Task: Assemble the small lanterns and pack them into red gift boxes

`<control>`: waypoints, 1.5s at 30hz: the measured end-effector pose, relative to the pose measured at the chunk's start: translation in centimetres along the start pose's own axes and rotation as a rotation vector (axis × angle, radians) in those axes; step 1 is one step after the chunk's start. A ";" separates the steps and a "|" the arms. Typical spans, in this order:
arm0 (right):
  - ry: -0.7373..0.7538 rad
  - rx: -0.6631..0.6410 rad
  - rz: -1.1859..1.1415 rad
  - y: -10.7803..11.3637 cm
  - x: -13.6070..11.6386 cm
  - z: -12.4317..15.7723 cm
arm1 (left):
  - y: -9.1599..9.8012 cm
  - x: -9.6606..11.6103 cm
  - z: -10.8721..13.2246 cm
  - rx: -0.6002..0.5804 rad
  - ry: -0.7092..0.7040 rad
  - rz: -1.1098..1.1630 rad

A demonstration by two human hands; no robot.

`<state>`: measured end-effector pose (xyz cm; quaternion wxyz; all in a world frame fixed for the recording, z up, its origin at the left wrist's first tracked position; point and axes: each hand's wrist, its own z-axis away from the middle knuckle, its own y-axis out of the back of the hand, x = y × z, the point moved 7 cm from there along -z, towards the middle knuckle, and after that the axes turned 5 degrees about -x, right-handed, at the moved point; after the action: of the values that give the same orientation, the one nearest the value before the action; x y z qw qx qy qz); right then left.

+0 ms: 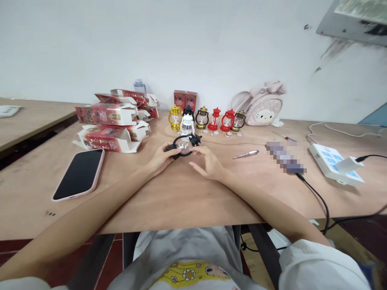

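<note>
A small black toy lantern [184, 145] with a clear globe lies on its side above the table, its base toward the left. My left hand [164, 158] grips that base with thumb and fingers. At the globe's right edge, my right hand [208, 163] has its fingers apart, with a fingertip at or very near the lantern; whether it touches I cannot tell. Just behind stands a white lantern [187, 125]. A gold lantern [175, 118], a bronze lantern [202, 118] and a red lantern [227, 121] are among several in the row by the wall.
Red printed boxes [105, 114] are piled at the back left, near a phone [79, 174]. To the right lie a screwdriver [246, 154], a blurred-out device [286, 158] on a cable and a white power strip [334, 163]. A pink bag [264, 108] leans against the wall.
</note>
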<state>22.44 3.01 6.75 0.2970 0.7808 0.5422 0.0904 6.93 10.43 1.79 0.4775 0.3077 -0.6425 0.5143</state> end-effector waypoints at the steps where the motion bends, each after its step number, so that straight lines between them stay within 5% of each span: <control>1: -0.057 0.048 -0.020 -0.1 0.2 0.2 | -0.1 0.1 0.1 0.000 -0.001 0.009; 5: -0.451 0.308 -0.222 0.0 3.2 1.5 | -0.6 0.2 0.4 -0.056 -0.016 -0.043; 9: -0.783 0.211 -0.640 -2.6 6.0 2.4 | -0.8 0.1 0.5 -0.112 -0.051 -0.266; 12: -0.866 0.166 -0.786 -3.3 6.4 2.4 | -1.0 0.2 0.5 -0.141 -0.110 -0.411; 20: -0.872 0.405 -0.744 -1.4 6.8 2.4 | -2.1 1.0 0.8 -0.275 -0.256 -0.741; 25: -0.859 0.580 -0.394 2.4 8.4 2.8 | 0.6 6.1 0.6 0.021 -0.525 -1.489; 30: -0.858 0.634 -0.195 4.7 10.5 3.9 | 5.5 10.1 0.5 0.534 -0.391 -1.814; 33: -0.900 0.620 -0.099 5.2 11.7 4.7 | 7.6 10.8 0.9 0.724 -0.282 -1.852; 39: -0.866 0.528 0.084 5.3 12.1 4.9 | 10.9 10.2 1.4 0.862 -0.197 -1.733; 45: -0.692 0.525 0.395 6.3 9.0 3.6 | 11.0 11.0 1.8 0.814 -0.314 -1.471</control>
<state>32.68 8.34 5.81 0.2299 0.9018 0.2573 -0.2602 -7.21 12.83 7.94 0.4475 0.8617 -0.1033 0.2158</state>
